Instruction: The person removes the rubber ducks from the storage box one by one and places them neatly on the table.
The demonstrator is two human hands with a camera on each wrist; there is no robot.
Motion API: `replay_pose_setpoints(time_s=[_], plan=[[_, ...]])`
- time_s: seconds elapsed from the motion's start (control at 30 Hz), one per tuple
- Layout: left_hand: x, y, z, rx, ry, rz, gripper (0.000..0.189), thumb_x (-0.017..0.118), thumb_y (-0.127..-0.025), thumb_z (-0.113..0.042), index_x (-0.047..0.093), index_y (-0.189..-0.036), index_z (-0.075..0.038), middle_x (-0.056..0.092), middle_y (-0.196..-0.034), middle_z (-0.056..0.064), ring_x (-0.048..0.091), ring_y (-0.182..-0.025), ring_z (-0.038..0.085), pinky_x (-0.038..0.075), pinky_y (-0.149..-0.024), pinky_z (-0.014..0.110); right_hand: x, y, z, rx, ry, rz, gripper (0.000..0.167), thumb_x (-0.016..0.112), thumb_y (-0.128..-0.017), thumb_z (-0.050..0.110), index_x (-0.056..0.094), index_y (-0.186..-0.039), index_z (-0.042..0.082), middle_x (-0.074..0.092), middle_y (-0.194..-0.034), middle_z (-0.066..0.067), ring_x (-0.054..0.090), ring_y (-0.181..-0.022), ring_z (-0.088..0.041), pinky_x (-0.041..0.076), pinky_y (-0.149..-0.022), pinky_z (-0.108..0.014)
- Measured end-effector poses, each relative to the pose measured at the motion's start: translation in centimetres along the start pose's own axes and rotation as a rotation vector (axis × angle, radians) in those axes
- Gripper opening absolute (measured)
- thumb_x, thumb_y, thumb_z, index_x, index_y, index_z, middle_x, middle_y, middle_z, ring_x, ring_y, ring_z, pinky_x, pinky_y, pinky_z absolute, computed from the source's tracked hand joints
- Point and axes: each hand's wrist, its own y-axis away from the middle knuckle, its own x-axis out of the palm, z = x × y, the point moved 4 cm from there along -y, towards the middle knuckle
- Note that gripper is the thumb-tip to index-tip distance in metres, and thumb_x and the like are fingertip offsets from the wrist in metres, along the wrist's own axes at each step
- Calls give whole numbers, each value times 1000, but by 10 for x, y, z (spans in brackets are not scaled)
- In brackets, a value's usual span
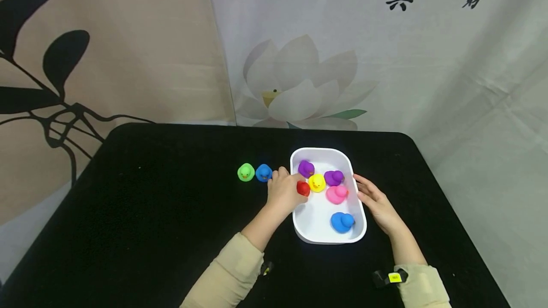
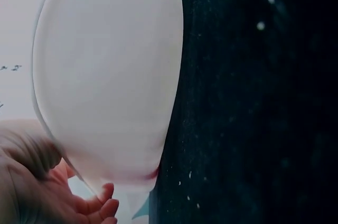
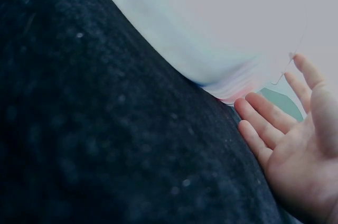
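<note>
A white plastic tray (image 1: 314,232) holds several rubber ducks. My left hand (image 1: 283,190) reaches over the tray's left rim and pinches a red rubber duck (image 1: 303,188) between thumb and index finger; its other fingers hang outside the wall. In the left wrist view the tray's side (image 2: 105,76) hides the duck. Fairly straight fingers of my right hand (image 1: 378,207) rest at the tray's right wall, the thumb near the rim. Inside lie two purple ducks (image 1: 306,168), a yellow duck (image 1: 317,183), a pink duck (image 1: 337,194) and a blue duck (image 1: 342,222).
On the black table (image 1: 171,213), left of the tray, a green duck (image 1: 246,172) sits beside another blue duck (image 1: 263,173). Behind the table hangs a pale curtain (image 1: 171,61) printed with a lotus and dark leaves.
</note>
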Motion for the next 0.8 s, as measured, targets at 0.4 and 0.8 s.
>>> replay_pose_setpoints(time_s=[0.4,0.8], plan=[[2,0,-3,-25,-11,2,44,84,-73,-29,71,-113,-18,50,-100,11,43,-100,25,44,-81,41,0,0,-1,2,6,-1,52,52,-99,22,34,-146,7,38,-143,-26,36,-130,-44,29,-100,-62],[0,2,-1,1,6,-41,41,83,-73,-33,73,-110,-19,49,-100,10,43,-99,24,43,-80,38,0,-1,-1,-2,15,-3,52,51,-100,22,34,-146,7,39,-142,-27,37,-129,-44,30,-100,-62]])
